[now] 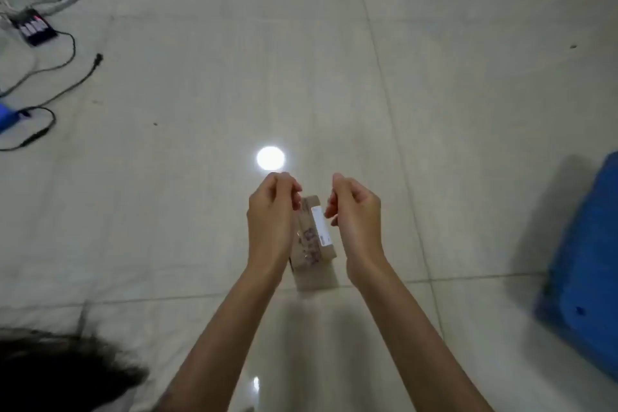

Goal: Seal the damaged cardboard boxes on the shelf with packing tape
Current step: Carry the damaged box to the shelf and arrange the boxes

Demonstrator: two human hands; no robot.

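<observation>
My left hand [272,211] and right hand [356,211] hover w/ fingers curled, maybe pinching clear tape — can't tell. Small cardboard box [314,241] sits on tiled floor [401,94] btwn my wrists. Step: prob. laying tape; next needs pressing it flat along the seam.

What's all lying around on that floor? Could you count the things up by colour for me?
Brown: 1, the cardboard box standing between the hands
Blue: 2, a large blue thing at the right edge, a small blue thing at the left edge
Black: 2, a charger block, a loose cable
Total: 5
</observation>
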